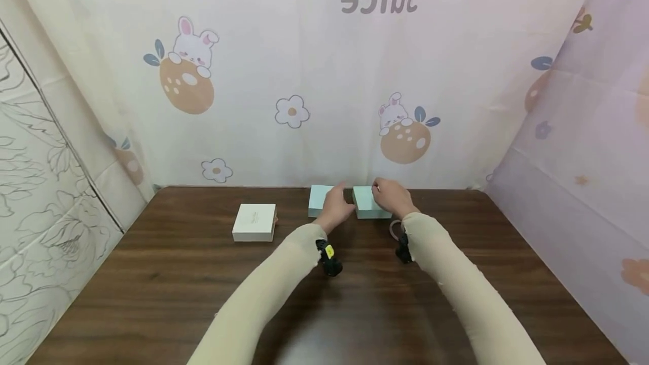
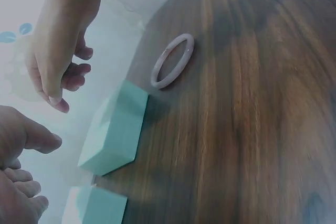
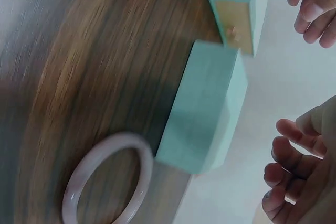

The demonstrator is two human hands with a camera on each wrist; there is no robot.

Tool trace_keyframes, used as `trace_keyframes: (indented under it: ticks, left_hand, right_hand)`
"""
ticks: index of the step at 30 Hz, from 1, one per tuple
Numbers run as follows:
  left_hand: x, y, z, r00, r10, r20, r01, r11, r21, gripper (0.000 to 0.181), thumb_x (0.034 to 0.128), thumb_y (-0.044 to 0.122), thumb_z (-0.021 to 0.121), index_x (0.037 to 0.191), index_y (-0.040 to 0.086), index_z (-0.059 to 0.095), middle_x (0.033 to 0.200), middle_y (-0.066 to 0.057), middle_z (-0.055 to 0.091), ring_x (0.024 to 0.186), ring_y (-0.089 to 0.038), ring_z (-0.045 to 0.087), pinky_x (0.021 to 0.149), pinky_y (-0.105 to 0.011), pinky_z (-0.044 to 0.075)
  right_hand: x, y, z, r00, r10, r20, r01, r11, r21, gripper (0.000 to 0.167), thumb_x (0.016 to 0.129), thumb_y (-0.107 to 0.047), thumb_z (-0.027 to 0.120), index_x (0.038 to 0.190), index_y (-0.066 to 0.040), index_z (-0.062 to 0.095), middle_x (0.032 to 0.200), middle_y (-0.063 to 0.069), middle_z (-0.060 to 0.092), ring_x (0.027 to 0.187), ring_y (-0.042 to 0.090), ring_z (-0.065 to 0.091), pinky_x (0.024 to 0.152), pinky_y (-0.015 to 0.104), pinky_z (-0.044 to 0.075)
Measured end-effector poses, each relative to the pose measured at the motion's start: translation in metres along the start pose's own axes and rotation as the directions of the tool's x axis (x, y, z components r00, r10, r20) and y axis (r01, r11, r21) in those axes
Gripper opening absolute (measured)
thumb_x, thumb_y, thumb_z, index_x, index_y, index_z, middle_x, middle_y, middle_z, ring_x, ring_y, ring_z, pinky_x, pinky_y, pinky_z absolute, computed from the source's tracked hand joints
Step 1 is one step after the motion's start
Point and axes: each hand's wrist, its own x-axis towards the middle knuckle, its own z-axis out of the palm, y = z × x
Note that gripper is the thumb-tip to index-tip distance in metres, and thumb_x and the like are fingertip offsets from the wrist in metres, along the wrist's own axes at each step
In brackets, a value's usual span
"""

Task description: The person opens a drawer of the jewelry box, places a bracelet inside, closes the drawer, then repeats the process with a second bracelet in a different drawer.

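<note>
Two mint-green boxes stand side by side at the table's back. My left hand hovers beside the left mint box, in the gap between the two, with loosely bent fingers and nothing held. Above the right mint box is my right hand; its fingers are loosely curled, nothing is between them, and they look apart from the lid in both wrist views. A pale pinkish bangle lies flat on the table near the right mint box, partly hidden by the right wrist in the head view.
A white box with faint lettering stands left of the mint boxes. One end of the left mint box shows a tan panel. A printed curtain hangs behind the brown wooden table.
</note>
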Motion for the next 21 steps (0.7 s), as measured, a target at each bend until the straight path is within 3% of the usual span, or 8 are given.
trace_keyframes:
  ticks: [3, 5, 12, 19, 21]
  left_hand:
    - [-0.007, -0.009, -0.014, 0.999, -0.028, -0.016, 0.027, 0.999, -0.043, 0.066, 0.0868, -0.001, 0.063, 0.145, -0.007, 0.031, 0.145, -0.022, 0.038, 0.124, -0.034, 0.045, 0.099, -0.039, 0.039]
    - [-0.012, -0.014, -0.024, 0.999, -0.037, -0.030, 0.035, 0.998, -0.054, 0.067, 0.0868, 0.000, 0.064, 0.145, -0.007, 0.031, 0.146, -0.022, 0.036, 0.134, -0.032, 0.034, 0.104, -0.040, 0.033]
    - [-0.026, -0.028, -0.063, 0.998, -0.064, -0.009, 0.064, 0.997, -0.042, 0.068, 0.0900, 0.007, 0.061, 0.148, -0.002, 0.028, 0.151, -0.017, 0.030, 0.139, -0.029, 0.026, 0.108, -0.041, 0.028]
    - [-0.043, -0.049, -0.107, 0.998, -0.048, -0.038, 0.049, 0.999, 0.024, 0.067, 0.0916, 0.012, 0.062, 0.148, 0.000, 0.028, 0.152, -0.018, 0.029, 0.138, -0.032, 0.026, 0.109, -0.043, 0.026]
    - [-0.051, -0.055, -0.119, 0.998, -0.051, -0.040, 0.052, 0.998, 0.034, 0.069, 0.0918, 0.014, 0.062, 0.149, 0.001, 0.026, 0.152, -0.018, 0.027, 0.134, -0.036, 0.034, 0.108, -0.044, 0.027]
  right_hand:
    - [0.000, -0.014, 0.005, 1.000, -0.030, 0.005, 0.030, 0.999, 0.015, 0.032, 0.101, -0.019, 0.039, 0.114, -0.002, 0.062, 0.101, 0.013, 0.066, 0.077, 0.024, 0.059, 0.067, 0.042, 0.048]
    - [0.000, -0.023, 0.008, 0.999, -0.045, 0.008, 0.045, 0.999, 0.029, 0.032, 0.101, -0.020, 0.039, 0.115, -0.002, 0.062, 0.103, 0.013, 0.066, 0.078, 0.023, 0.060, 0.068, 0.042, 0.048]
    - [-0.005, -0.050, 0.013, 0.996, -0.092, 0.016, 0.090, 0.991, 0.096, 0.032, 0.101, -0.019, 0.039, 0.116, -0.003, 0.062, 0.105, 0.011, 0.065, 0.077, 0.021, 0.059, 0.069, 0.041, 0.048]
    - [-0.010, -0.077, 0.020, 0.990, -0.139, 0.013, 0.137, 0.983, 0.121, 0.030, 0.101, -0.018, 0.040, 0.110, -0.003, 0.065, 0.094, 0.005, 0.063, 0.074, 0.018, 0.056, 0.070, 0.038, 0.047]
    - [-0.013, -0.086, 0.022, 0.989, -0.146, 0.014, 0.143, 0.982, 0.126, 0.029, 0.101, -0.018, 0.042, 0.111, -0.004, 0.065, 0.095, 0.004, 0.064, 0.074, 0.017, 0.055, 0.069, 0.038, 0.047]
